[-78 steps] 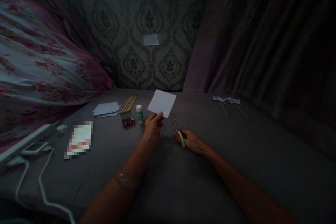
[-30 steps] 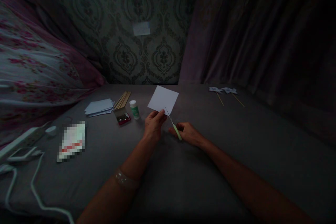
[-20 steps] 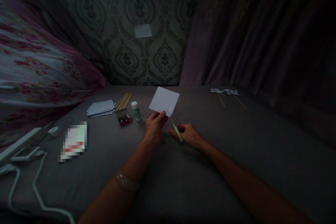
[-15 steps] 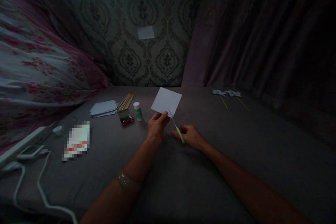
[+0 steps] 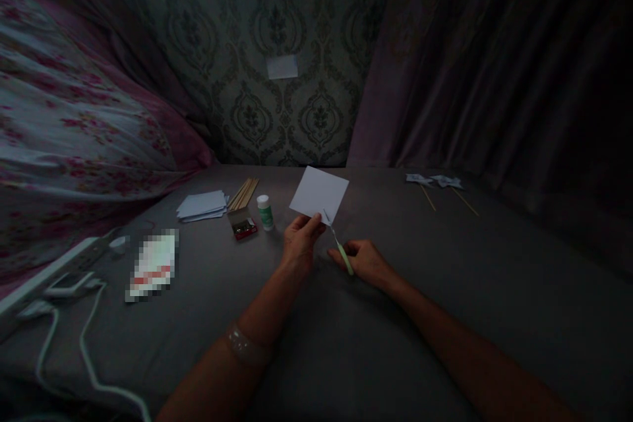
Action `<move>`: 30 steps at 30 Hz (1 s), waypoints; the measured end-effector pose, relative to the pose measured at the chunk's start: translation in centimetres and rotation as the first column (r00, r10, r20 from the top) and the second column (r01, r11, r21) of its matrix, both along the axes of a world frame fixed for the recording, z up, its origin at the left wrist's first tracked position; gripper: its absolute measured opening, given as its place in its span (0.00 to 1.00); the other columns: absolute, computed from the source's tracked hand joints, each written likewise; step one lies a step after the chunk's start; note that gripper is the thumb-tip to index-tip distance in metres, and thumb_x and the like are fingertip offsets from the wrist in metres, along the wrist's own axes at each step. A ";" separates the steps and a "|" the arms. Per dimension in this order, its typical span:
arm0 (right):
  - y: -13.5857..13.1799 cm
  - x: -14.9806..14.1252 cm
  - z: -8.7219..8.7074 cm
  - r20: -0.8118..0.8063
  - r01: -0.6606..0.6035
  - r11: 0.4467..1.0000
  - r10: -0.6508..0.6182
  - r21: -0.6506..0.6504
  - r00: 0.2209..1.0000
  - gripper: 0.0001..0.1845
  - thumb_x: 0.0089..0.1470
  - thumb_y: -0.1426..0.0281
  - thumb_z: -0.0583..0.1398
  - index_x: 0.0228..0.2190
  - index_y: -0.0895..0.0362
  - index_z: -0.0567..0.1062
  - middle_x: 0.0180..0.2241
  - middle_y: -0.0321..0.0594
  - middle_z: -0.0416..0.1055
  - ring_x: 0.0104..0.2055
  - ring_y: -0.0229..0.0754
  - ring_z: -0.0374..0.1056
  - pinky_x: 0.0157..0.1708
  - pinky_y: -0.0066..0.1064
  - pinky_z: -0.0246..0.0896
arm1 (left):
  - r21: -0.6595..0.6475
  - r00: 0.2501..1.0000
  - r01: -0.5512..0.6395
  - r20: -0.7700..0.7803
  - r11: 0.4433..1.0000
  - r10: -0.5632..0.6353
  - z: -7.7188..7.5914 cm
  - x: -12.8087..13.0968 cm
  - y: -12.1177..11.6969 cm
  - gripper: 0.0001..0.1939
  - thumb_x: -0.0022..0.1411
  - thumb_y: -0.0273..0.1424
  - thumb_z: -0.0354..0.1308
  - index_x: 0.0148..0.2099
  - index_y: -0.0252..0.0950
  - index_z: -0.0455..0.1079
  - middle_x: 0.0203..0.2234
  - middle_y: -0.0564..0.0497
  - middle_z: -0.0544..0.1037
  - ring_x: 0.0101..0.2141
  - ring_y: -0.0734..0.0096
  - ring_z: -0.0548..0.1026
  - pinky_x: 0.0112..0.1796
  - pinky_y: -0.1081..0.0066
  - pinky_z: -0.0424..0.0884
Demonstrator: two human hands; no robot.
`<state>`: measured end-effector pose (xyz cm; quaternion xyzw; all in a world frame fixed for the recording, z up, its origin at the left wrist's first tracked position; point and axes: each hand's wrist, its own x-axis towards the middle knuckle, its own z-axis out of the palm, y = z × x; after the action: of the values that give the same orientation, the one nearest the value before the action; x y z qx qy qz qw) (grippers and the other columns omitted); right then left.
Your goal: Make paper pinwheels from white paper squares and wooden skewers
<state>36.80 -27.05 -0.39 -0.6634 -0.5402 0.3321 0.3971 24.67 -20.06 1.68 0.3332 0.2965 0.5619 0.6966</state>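
Note:
A white square sheet of paper (image 5: 320, 191) is pinched at its lower edge by my left hand (image 5: 301, 237), tilted up above the table. My right hand (image 5: 364, 260) is closed on scissors (image 5: 345, 256) with light green handles. Their blades reach over the paper's lower right corner, close to my left fingertips. Left of my hands a glue bottle (image 5: 266, 213) with a green label and white cap stands upright. Beside it lies a small open red box (image 5: 244, 229) holding small metallic pieces, too small to name.
Thin wooden sticks (image 5: 244, 194) and a stack of white paper (image 5: 202, 205) lie at the back left. Two paper pinwheels (image 5: 448, 182) on sticks rest at the back right. A power strip (image 5: 54, 275) with white cables runs along the left edge, near a blurred packet (image 5: 154, 266).
The whole view has shifted slightly, so everything sits a little further right. My hands keep their hold on the paper and scissors, the blades still at the same corner.

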 end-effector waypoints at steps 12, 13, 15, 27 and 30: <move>0.0 -0.1 0.2 0.004 0.019 1.000 -0.019 -0.021 1.000 0.24 0.39 0.51 0.63 0.13 0.58 0.67 0.15 0.33 0.62 0.19 0.33 0.56 0.20 0.27 0.49 | -0.002 1.000 0.005 -0.006 1.000 -0.005 -0.5 -0.1 0.2 0.14 0.35 0.30 0.72 0.24 0.31 0.71 0.22 0.52 0.74 0.25 0.76 0.71 0.32 0.72 0.67; 0.0 -0.1 0.2 0.007 0.018 1.000 -0.018 -0.021 1.000 0.24 0.39 0.51 0.63 0.14 0.58 0.67 0.15 0.34 0.63 0.19 0.33 0.56 0.20 0.27 0.50 | -0.005 1.000 0.007 -0.010 1.000 -0.007 -0.5 0.0 0.2 0.14 0.36 0.30 0.72 0.24 0.31 0.71 0.22 0.53 0.74 0.25 0.76 0.71 0.32 0.72 0.67; 0.0 -0.2 0.3 0.011 0.025 0.999 -0.025 -0.023 1.000 0.24 0.39 0.51 0.63 0.13 0.58 0.68 0.15 0.34 0.63 0.19 0.34 0.56 0.20 0.27 0.50 | -0.009 1.000 0.011 -0.016 1.000 -0.011 -0.4 0.0 0.2 0.13 0.36 0.29 0.71 0.24 0.32 0.71 0.22 0.52 0.74 0.25 0.76 0.71 0.33 0.72 0.67; 0.0 -0.2 0.1 -0.004 0.039 0.999 -0.039 -0.011 0.999 0.25 0.39 0.49 0.62 0.13 0.58 0.66 0.14 0.34 0.62 0.19 0.33 0.55 0.20 0.27 0.48 | -0.008 0.999 0.015 -0.029 1.000 -0.015 -0.5 0.0 0.3 0.14 0.35 0.30 0.71 0.23 0.31 0.70 0.21 0.53 0.73 0.24 0.76 0.71 0.32 0.71 0.68; 0.0 -0.3 0.3 0.014 0.051 0.999 -0.051 -0.019 0.999 0.25 0.39 0.49 0.62 0.13 0.58 0.66 0.14 0.33 0.61 0.19 0.33 0.55 0.20 0.27 0.48 | -0.006 0.999 0.018 -0.038 1.000 -0.018 -0.5 0.0 0.3 0.14 0.36 0.31 0.71 0.22 0.32 0.69 0.20 0.53 0.73 0.24 0.76 0.71 0.32 0.71 0.68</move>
<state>36.46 -27.08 -0.06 -0.6830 -0.5225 0.3225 0.3956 24.70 -19.79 1.16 0.3446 0.3083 0.5482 0.6969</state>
